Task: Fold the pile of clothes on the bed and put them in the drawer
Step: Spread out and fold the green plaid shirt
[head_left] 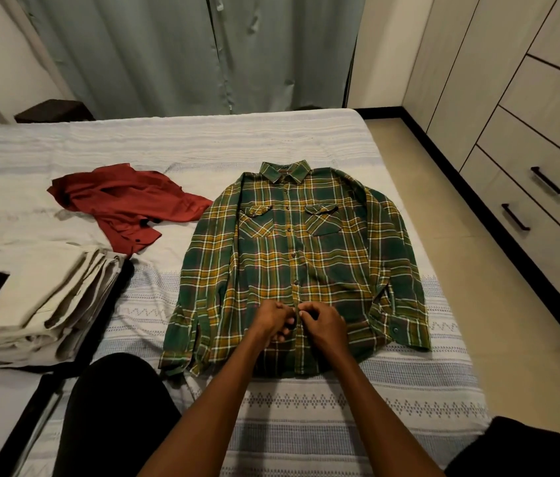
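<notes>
A green and yellow plaid shirt [292,256] lies flat and face up on the bed [323,404], collar away from me, sleeves folded along its sides. My left hand [273,320] and my right hand [323,323] meet at the button strip near the shirt's hem, fingers pinched on the fabric around a button. A crumpled red shirt [127,201] lies to the left of it. A folded beige stack [41,301] rests on dark cloth at the left edge. The drawers [547,180] with black handles stand at the right, all closed.
Grey-green curtains [185,53] hang behind the bed. A strip of tan floor [461,235] runs between bed and wardrobe. My dark-trousered knees [113,414] rest on the bed's near edge. A dark box [53,111] sits at the far left.
</notes>
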Demonstrator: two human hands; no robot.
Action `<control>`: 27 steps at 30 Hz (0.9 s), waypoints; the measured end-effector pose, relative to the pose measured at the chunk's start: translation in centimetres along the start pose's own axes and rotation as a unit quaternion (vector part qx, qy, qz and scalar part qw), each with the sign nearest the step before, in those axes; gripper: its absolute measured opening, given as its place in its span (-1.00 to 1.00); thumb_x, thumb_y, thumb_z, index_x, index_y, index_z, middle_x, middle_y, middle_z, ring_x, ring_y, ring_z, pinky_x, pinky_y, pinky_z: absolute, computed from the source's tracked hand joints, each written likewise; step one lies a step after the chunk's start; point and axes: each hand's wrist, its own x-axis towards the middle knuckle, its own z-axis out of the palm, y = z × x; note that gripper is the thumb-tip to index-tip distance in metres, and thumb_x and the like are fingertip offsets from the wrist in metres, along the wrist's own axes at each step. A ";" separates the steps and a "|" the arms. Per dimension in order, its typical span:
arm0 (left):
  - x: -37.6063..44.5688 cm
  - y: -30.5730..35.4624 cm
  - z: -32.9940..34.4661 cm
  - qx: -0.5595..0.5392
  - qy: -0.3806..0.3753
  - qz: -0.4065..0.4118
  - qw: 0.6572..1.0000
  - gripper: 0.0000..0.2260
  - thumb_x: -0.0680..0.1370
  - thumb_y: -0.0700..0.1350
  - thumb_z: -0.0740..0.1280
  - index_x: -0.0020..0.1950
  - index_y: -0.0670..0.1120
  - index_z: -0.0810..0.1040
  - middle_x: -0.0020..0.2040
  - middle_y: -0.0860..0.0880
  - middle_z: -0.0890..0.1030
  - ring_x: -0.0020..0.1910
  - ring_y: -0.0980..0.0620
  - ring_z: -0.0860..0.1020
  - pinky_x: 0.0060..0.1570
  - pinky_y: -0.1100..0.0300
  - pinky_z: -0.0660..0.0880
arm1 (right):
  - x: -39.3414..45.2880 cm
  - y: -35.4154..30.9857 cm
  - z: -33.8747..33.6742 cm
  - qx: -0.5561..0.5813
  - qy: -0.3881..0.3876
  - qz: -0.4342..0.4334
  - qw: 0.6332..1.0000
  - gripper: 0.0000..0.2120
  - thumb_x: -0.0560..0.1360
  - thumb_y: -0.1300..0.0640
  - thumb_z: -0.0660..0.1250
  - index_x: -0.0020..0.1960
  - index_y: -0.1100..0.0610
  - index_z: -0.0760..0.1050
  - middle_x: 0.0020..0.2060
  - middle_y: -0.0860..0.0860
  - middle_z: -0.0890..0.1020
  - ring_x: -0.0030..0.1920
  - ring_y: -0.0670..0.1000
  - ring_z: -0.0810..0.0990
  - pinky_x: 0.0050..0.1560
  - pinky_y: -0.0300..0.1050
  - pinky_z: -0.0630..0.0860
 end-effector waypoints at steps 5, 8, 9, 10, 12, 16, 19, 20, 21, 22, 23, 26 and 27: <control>-0.3 -0.3 -0.1 -0.012 -0.002 0.018 1.000 -0.82 0.64 -0.18 0.27 -0.10 -0.22 0.57 -0.29 -0.08 0.59 -0.54 0.07 0.48 -0.58 0.26 0.41 | -0.8 -0.3 0.4 -0.112 0.031 -0.066 0.991 -0.83 0.55 0.05 0.34 0.12 -0.04 0.62 0.08 -0.07 0.67 0.13 0.05 0.57 0.13 0.03 0.49; -0.4 -0.7 0.0 -0.020 0.001 0.039 0.999 -0.78 0.65 -0.09 0.29 -0.05 -0.21 0.62 -0.25 -0.07 0.64 -0.53 0.06 0.49 -0.58 0.24 0.42 | -0.9 0.0 0.5 -0.110 0.034 -0.079 0.990 -0.82 0.56 0.09 0.34 0.14 -0.03 0.61 0.09 -0.04 0.65 0.16 0.07 0.54 0.12 0.03 0.42; -0.4 -0.9 0.1 -0.015 0.002 0.052 0.999 -0.78 0.64 -0.08 0.30 -0.06 -0.20 0.63 -0.24 -0.07 0.63 -0.54 0.06 0.48 -0.59 0.25 0.40 | -0.9 0.2 0.5 -0.103 0.031 -0.081 0.991 -0.82 0.56 0.10 0.34 0.14 -0.03 0.61 0.09 -0.04 0.65 0.16 0.06 0.54 0.12 0.03 0.42; -0.5 -1.0 0.1 -0.003 0.005 0.066 0.998 -0.78 0.64 -0.08 0.31 -0.06 -0.20 0.63 -0.25 -0.06 0.62 -0.55 0.06 0.46 -0.60 0.26 0.37 | -0.8 0.3 0.4 -0.097 0.027 -0.085 0.991 -0.82 0.56 0.10 0.34 0.14 -0.03 0.62 0.09 -0.04 0.65 0.16 0.06 0.54 0.13 0.03 0.42; -0.5 -1.2 0.2 0.022 0.015 0.082 0.996 -0.80 0.64 -0.11 0.31 -0.05 -0.19 0.65 -0.28 -0.06 0.60 -0.57 0.07 0.43 -0.61 0.29 0.33 | -0.5 0.7 0.3 -0.085 0.022 -0.097 0.991 -0.82 0.56 0.09 0.35 0.13 -0.03 0.63 0.08 -0.05 0.66 0.14 0.05 0.55 0.12 0.04 0.46; -0.3 -1.0 0.2 0.042 0.015 0.073 0.996 -0.75 0.65 -0.09 0.28 -0.05 -0.23 0.63 -0.31 -0.08 0.56 -0.57 0.08 0.41 -0.61 0.28 0.30 | -0.2 1.3 -0.1 -0.049 0.027 -0.120 0.991 -0.84 0.58 0.12 0.36 0.11 0.04 0.67 0.02 -0.02 0.69 0.06 0.06 0.59 0.07 0.05 0.54; -0.7 -0.7 0.3 0.058 0.009 0.057 0.997 -0.69 0.66 -0.08 0.26 -0.24 -0.16 0.56 -0.45 -0.02 0.50 -0.61 0.09 0.40 -0.60 0.27 0.28 | -0.5 1.2 0.1 -0.046 0.042 -0.128 0.990 -0.86 0.58 0.11 0.36 0.09 0.05 0.66 -0.02 -0.02 0.69 0.03 0.05 0.59 0.04 0.02 0.54; -0.7 -0.7 0.2 0.066 0.007 0.053 0.996 -0.68 0.65 -0.07 0.28 -0.27 -0.14 0.56 -0.49 -0.01 0.49 -0.62 0.09 0.39 -0.60 0.27 0.27 | -0.5 1.2 0.1 -0.045 0.043 -0.129 0.990 -0.87 0.58 0.10 0.37 0.08 0.04 0.66 -0.02 -0.03 0.69 0.02 0.04 0.59 0.03 0.01 0.54; -0.6 -0.7 0.0 0.075 0.005 0.049 0.996 -0.70 0.64 -0.06 0.30 -0.25 -0.16 0.57 -0.49 0.00 0.50 -0.63 0.09 0.39 -0.60 0.27 0.27 | -0.4 1.1 0.1 -0.042 0.038 -0.127 0.990 -0.87 0.57 0.08 0.38 0.08 0.03 0.66 -0.03 -0.04 0.68 0.02 0.03 0.58 0.03 -0.01 0.53; -0.6 -0.6 -0.2 0.081 0.004 0.044 0.996 -0.73 0.62 -0.04 0.33 -0.19 -0.19 0.60 -0.47 -0.01 0.52 -0.62 0.08 0.40 -0.60 0.27 0.27 | -0.2 1.2 0.0 -0.034 0.029 -0.125 0.991 -0.85 0.55 0.08 0.40 0.11 0.03 0.65 -0.01 -0.04 0.67 0.03 0.01 0.57 0.04 -0.03 0.52; -0.4 -0.5 -0.5 0.083 0.008 0.040 0.996 -0.77 0.61 -0.04 0.35 -0.10 -0.20 0.61 -0.44 -0.02 0.53 -0.61 0.07 0.41 -0.60 0.27 0.28 | 0.0 1.1 -0.2 -0.022 0.020 -0.121 0.992 -0.80 0.54 0.10 0.41 0.16 0.03 0.63 0.02 -0.04 0.66 0.05 0.01 0.56 0.08 -0.05 0.51; 0.0 0.1 -1.4 0.062 0.053 0.070 0.994 -0.91 0.64 -0.09 0.27 0.03 -0.09 0.51 -0.29 -0.06 0.59 -0.51 0.03 0.47 -0.58 0.25 0.36 | 0.9 0.6 -1.1 0.011 0.026 -0.102 0.994 -0.71 0.58 0.24 0.30 0.27 0.07 0.57 0.12 0.02 0.62 0.12 0.00 0.54 0.18 -0.07 0.49; 0.2 0.5 -1.5 0.066 0.073 0.099 0.990 -0.94 0.65 -0.10 0.24 0.03 -0.04 0.49 -0.22 -0.07 0.61 -0.44 0.03 0.51 -0.51 0.22 0.43 | 1.3 0.3 -1.6 0.014 0.034 -0.092 0.995 -0.72 0.59 0.27 0.26 0.25 0.08 0.58 0.13 0.03 0.62 0.11 -0.01 0.54 0.16 -0.11 0.48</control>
